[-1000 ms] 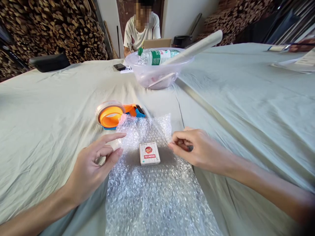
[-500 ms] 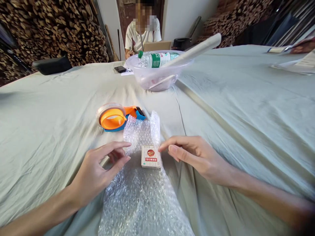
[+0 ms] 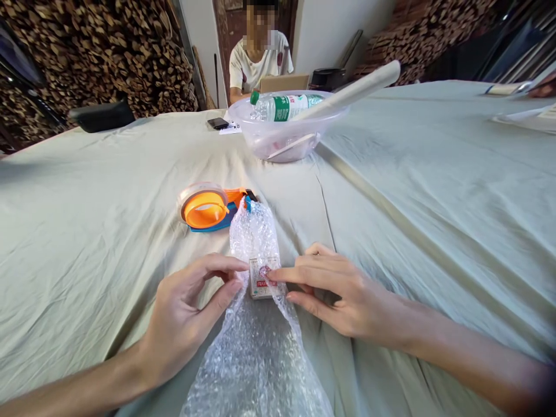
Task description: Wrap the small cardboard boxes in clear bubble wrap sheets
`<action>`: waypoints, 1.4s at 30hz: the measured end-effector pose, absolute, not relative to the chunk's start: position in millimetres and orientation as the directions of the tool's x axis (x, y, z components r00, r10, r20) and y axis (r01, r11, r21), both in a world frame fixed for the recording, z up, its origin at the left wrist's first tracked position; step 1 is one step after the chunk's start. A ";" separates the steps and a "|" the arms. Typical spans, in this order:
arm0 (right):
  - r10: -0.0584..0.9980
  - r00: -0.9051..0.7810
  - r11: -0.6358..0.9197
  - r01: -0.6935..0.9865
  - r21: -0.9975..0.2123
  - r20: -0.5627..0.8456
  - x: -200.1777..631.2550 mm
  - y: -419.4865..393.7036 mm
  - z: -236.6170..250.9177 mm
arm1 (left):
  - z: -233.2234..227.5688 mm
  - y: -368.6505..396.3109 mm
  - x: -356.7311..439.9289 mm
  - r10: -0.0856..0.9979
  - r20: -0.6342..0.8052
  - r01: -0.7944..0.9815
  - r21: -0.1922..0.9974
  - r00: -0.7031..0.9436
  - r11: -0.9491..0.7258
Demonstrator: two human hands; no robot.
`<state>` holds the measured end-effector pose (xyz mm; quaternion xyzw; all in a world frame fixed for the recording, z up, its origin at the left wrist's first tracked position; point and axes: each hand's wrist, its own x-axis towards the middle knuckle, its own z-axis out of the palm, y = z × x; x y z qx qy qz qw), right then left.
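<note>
A sheet of bubble wrap (image 3: 256, 353) runs from the near edge of the view up the table, its sides folded inward. On it lies a small pale box (image 3: 260, 291) with a red label, partly covered by the folds. My left hand (image 3: 191, 307) pinches the left fold between thumb and forefinger, beside the box. My right hand (image 3: 334, 289) has its fingers stretched out; the forefinger presses the right fold onto the box top, and the thumb is near the box's right side. Just beyond the wrap sits an orange and blue tape dispenser (image 3: 206, 209).
A pale plastic basin (image 3: 282, 139) holds a water bottle (image 3: 282, 108) and a white roll (image 3: 351, 90). A phone (image 3: 218, 123), paper and a black case (image 3: 102, 116) lie on the cloth-covered table (image 3: 130, 174). A person (image 3: 260, 63) sits opposite; another hand shows at far right.
Both sides of the bubble wrap have been brought inward over the box. My left hand has closed on the left edge, and my right forefinger has moved left onto the box top.
</note>
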<state>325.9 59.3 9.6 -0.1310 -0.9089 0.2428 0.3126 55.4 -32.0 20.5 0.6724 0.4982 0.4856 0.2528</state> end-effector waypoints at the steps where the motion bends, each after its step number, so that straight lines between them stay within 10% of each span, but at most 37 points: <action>1: 0.372 -0.770 0.858 0.073 -0.508 0.519 325.3 59.5 8.6 | 20.1 -31.7 56.5 0.911 0.409 0.426 0.817 0.044 -0.388; 14: 0.325 -0.761 0.888 0.041 -0.457 0.562 321.7 59.8 4.4 | 11.4 -22.8 54.4 0.633 0.663 0.563 0.368 0.399 -0.740; 27: 0.326 -0.765 0.881 0.032 -0.472 0.555 321.6 59.4 5.7 | 8.4 2.2 65.8 0.934 0.355 0.603 0.755 -0.046 -0.257; 42: 0.367 -0.783 0.822 0.020 -0.569 0.502 322.0 59.5 8.7 | 16.0 12.4 70.1 0.991 0.048 0.240 0.968 0.121 -0.076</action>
